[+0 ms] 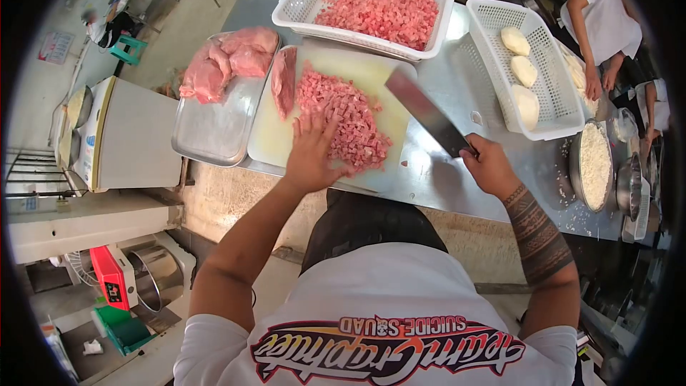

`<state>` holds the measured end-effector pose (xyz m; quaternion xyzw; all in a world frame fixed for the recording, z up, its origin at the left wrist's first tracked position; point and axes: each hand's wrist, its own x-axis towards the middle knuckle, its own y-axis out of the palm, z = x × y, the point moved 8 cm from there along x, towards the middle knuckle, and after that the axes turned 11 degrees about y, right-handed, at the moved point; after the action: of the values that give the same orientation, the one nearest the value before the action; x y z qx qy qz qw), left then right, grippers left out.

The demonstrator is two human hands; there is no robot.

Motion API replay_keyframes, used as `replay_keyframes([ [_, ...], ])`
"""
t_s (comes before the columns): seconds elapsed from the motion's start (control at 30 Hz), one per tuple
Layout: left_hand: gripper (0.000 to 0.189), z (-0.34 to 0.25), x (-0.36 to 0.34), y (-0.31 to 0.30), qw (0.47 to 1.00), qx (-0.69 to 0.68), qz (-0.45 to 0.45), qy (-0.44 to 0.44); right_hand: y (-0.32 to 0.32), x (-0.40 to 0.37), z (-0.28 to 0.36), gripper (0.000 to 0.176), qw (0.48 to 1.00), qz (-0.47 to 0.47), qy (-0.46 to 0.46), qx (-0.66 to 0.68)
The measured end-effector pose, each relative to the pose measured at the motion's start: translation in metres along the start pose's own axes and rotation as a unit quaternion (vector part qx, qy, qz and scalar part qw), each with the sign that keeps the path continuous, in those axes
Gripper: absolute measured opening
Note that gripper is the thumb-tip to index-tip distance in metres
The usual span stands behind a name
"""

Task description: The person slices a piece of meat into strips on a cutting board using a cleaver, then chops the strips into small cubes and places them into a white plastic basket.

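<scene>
My left hand point(313, 150) lies with spread fingers on the near left edge of a heap of diced meat point(350, 118). The heap covers the middle of a pale cutting board point(396, 143). In my right hand point(491, 164) is the handle of a cleaver point(429, 114), whose broad blade points up and left over the board's right edge, apart from the meat. A long strip of raw meat point(284, 82) rests on the board's left side. Left of it, large raw meat pieces point(230, 63) sit at the far end of a metal tray point(211, 136).
Behind the board stands a white perforated basket point(286, 11) of diced meat. Another white basket point(504, 93), at right, holds several pale peeled pieces. A metal bowl point(577, 179) of white chopped food stands near the table's right end. Other people point(597, 14) work at far right.
</scene>
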<state>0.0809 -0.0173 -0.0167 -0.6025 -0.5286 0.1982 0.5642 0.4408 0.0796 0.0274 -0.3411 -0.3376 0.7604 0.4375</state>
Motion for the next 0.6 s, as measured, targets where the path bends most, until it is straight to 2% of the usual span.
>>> replay_keyframes([
  [0.03, 0.125, -0.012, -0.003, 0.006, 1.000, 0.003, 0.009, 0.018, 0.022, 0.000, -0.017, 0.018, 0.985, 0.057, 0.092, 0.133],
  [0.07, 0.125, -0.023, -0.003, 0.013, 0.999, 0.006, 0.017, 0.036, 0.045, -0.003, -0.031, 0.019, 0.941, 0.111, 0.182, 0.261],
  [0.1, 0.123, -0.031, -0.001, 0.022, 0.999, -0.014, 0.021, 0.033, 0.057, -0.003, -0.029, 0.020, 0.926, 0.124, 0.207, 0.289],
  [0.2, 0.118, -0.033, 0.008, 0.045, 1.000, 0.011, 0.008, -0.017, 0.101, 0.002, -0.037, 0.024, 0.901, 0.136, 0.208, 0.356],
  [0.23, 0.115, -0.032, 0.012, 0.049, 0.999, 0.017, -0.005, -0.034, 0.107, 0.002, -0.030, 0.025, 0.915, 0.139, 0.206, 0.317],
  [0.3, 0.110, -0.029, 0.016, 0.053, 0.997, 0.030, -0.030, -0.069, 0.125, 0.004, -0.015, 0.023, 0.913, 0.153, 0.209, 0.316],
  [0.43, 0.098, -0.035, 0.023, 0.047, 0.995, 0.068, -0.033, -0.061, 0.150, 0.011, 0.039, 0.021, 0.910, 0.164, 0.207, 0.320],
  [0.5, 0.094, -0.037, 0.025, 0.044, 0.995, 0.053, -0.047, -0.065, 0.180, 0.024, 0.054, 0.023, 0.937, 0.134, 0.148, 0.287],
  [0.6, 0.086, -0.031, 0.024, 0.048, 0.993, 0.045, -0.073, -0.081, 0.200, 0.035, 0.080, 0.018, 0.943, 0.132, 0.094, 0.291],
])
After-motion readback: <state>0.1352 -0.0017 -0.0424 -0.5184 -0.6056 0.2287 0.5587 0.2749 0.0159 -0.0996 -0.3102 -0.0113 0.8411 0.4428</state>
